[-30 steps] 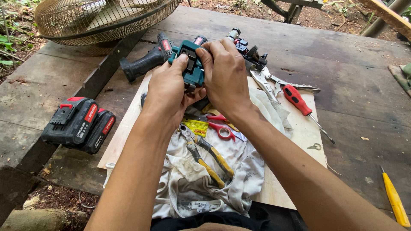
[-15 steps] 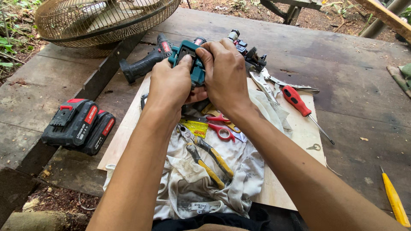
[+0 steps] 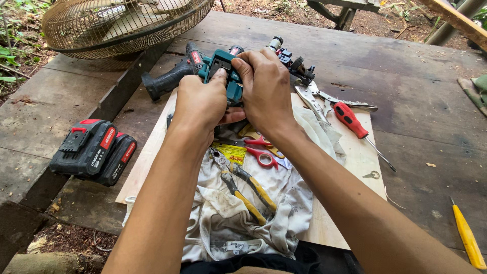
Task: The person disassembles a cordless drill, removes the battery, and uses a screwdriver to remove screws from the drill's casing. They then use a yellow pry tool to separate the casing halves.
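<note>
Hands, left (image 3: 200,104) and right (image 3: 264,89), close their fingers around the teal cordless drill body (image 3: 223,71) held just above the wooden surface (image 3: 355,162), apparently prying its housing, which likely calls next for steady thumb pressure along the seam.

Weathered plank deck (image 3: 416,76) carries plywood board (image 3: 355,157), two battery packs (image 3: 94,151), yellow screwdriver (image 3: 467,237).
</note>
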